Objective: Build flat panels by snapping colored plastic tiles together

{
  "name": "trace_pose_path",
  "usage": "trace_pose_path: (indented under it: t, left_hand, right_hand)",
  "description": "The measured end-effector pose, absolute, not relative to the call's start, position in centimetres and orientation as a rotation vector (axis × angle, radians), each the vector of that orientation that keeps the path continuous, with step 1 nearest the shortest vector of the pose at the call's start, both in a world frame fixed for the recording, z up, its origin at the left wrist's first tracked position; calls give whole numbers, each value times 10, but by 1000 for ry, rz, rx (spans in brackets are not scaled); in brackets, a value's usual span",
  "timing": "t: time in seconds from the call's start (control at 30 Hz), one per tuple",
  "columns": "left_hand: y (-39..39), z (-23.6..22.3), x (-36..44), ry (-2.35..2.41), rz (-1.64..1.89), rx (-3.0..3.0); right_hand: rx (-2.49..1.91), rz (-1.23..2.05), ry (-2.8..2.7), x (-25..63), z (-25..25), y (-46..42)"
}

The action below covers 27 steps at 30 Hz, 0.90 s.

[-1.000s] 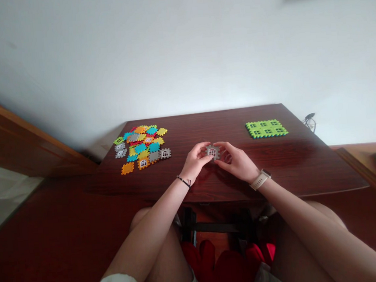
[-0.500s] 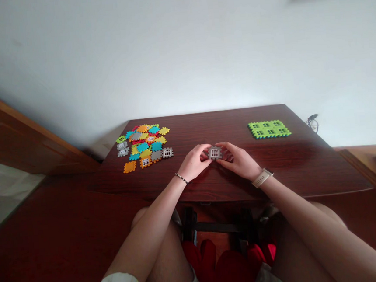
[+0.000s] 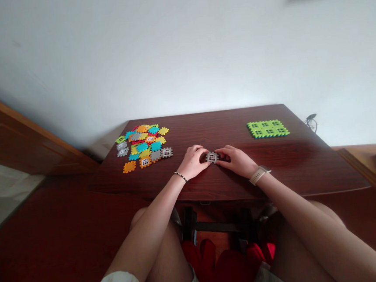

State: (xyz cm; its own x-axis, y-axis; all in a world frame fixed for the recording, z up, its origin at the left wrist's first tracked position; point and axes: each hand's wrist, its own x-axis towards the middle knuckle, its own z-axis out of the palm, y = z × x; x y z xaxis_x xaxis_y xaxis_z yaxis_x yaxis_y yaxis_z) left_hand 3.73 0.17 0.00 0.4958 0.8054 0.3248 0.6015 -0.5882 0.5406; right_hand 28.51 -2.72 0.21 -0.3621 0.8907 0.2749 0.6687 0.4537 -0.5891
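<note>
A grey puzzle tile point(image 3: 212, 157) with a white window in its middle is between my two hands, over the middle of the table. My left hand point(image 3: 195, 161) pinches its left side between thumb and fingers. On the opposite side, my right hand point(image 3: 237, 159) grips the right edge in the same way. To the left lies a pile of loose puzzle tiles point(image 3: 142, 148) in orange, yellow, blue, grey, red and green, some with white windows. A green panel of joined tiles point(image 3: 268, 128) with several window openings rests flat at the right.
The dark brown wooden table point(image 3: 203, 128) stands against a white wall point(image 3: 180, 49). A black cable point(image 3: 311, 121) hangs beyond its right edge. A wooden door point(image 3: 20, 142) is at the left. Red cushion-like items point(image 3: 230, 269) show between the legs below.
The grey window tile has come down slightly and tipped, now lying flatter between my hands. Both hands still hold it; the pile and the green panel stay put.
</note>
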Motion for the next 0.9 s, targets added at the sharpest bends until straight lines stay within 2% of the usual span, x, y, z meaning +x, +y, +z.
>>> trace_pose_path:
  t: [0.37,0.57,0.7,0.9]
  left_hand:
    - [3,1,17,1121,727,2483]
    - [25,16,-35,1405,880,2510]
    - [35,13,-74,1634,782,2474]
    - [31,5,-100,1685,681,2474]
  right_hand:
    - [-1341,486,-2196,284,7,-28]
    - [-1365,478,-2219,284,8,-28]
    - [-1388,453,-2223,283,8,-28]
    - [-1398,413,-2209,280,5,-27]
